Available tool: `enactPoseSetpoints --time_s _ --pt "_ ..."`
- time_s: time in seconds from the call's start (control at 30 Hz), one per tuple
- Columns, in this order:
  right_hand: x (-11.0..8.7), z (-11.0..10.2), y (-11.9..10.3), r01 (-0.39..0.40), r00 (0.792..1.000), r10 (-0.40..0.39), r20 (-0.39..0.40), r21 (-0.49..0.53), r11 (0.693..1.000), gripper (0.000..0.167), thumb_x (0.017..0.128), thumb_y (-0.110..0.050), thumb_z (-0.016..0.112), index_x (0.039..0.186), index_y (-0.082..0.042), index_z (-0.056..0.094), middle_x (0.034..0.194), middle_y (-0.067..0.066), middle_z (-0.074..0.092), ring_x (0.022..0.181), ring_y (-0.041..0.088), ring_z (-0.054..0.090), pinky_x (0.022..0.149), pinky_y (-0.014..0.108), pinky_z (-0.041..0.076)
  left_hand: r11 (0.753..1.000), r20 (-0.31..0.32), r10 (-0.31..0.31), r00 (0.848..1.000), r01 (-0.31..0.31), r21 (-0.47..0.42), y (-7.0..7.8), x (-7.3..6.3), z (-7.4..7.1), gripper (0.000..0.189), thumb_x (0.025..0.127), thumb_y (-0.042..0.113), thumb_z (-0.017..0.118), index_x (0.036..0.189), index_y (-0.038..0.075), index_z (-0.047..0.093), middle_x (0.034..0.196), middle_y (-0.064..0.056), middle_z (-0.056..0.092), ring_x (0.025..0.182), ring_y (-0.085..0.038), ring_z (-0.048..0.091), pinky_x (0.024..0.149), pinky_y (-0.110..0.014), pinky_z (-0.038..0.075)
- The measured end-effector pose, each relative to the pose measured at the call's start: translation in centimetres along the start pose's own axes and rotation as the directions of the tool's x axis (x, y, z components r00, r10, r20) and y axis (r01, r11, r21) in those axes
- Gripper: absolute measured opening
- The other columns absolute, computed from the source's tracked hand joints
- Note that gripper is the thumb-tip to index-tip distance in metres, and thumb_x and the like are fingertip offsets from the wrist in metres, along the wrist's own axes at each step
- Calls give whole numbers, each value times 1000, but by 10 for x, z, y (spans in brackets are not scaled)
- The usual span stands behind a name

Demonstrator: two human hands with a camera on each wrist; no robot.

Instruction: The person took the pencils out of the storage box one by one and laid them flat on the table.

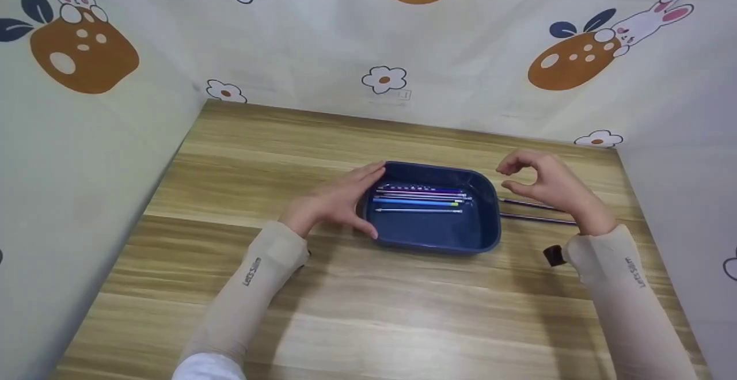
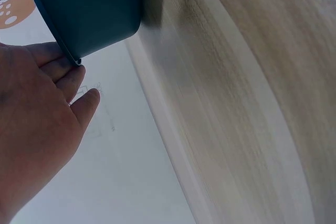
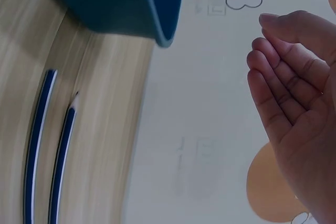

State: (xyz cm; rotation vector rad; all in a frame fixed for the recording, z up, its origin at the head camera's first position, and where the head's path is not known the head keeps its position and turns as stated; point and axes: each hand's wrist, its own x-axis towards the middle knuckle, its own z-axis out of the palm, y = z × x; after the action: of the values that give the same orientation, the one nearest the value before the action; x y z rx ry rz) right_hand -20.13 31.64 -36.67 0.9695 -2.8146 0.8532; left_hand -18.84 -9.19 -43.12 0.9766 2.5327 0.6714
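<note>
A dark blue rectangular box (image 1: 429, 233) sits at the middle of the table, with several pencils (image 1: 417, 202) lying lengthwise inside it. My left hand (image 1: 339, 197) spans the box's left end, its fingers at the far corner and its thumb at the near one. In the left wrist view, fingertips lie right at the box's rim (image 2: 58, 38). Beyond the right end hovers my right hand (image 1: 555, 187), thumb and fingers loosely curved apart, holding nothing. Below it, two dark blue pencils (image 3: 35, 148) lie side by side on the table; one shows a sharpened tip (image 3: 75, 99).
The wood-grain table (image 1: 374, 311) ends at a pale patterned cloth (image 1: 311, 52) behind, with more cloth walls at the left and right. A small black object (image 1: 554, 255) shows at the right sleeve's cuff.
</note>
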Motion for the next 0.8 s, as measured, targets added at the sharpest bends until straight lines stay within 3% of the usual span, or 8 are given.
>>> enactPoseSetpoints --time_s 0.2,0.4,0.57,0.8 --pt "13 9 -7 37 999 -37 16 29 999 22 80 1 79 99 -8 72 95 1 73 88 6 64 83 5 45 1000 0 1 1000 -1 -12 1 -1 0 131 67 59 86 161 8 10 170 -1 0 157 -24 5 129 -42 12" --pt "25 16 -16 55 997 -58 51 55 997 20 81 -3 79 100 -3 71 97 9 73 89 14 66 84 11 49 1000 1 4 1000 -4 1 1 -2 -1 131 67 62 84 161 8 10 171 -2 -1 157 -23 5 129 -43 13" --pt "37 20 -25 60 995 -65 74 76 995 19 83 -5 78 100 -8 71 98 6 73 91 16 66 85 10 47 1000 -1 3 1000 -3 15 1 -2 -1 131 67 64 83 161 9 10 171 -3 0 157 -23 5 128 -43 14" --pt "54 32 -34 85 986 -98 135 95 992 20 86 -8 77 105 -5 71 102 9 73 95 27 68 89 29 54 1000 0 6 1000 -6 18 0 -1 -1 131 67 65 83 161 10 10 171 -1 -1 157 -23 5 128 -43 13"
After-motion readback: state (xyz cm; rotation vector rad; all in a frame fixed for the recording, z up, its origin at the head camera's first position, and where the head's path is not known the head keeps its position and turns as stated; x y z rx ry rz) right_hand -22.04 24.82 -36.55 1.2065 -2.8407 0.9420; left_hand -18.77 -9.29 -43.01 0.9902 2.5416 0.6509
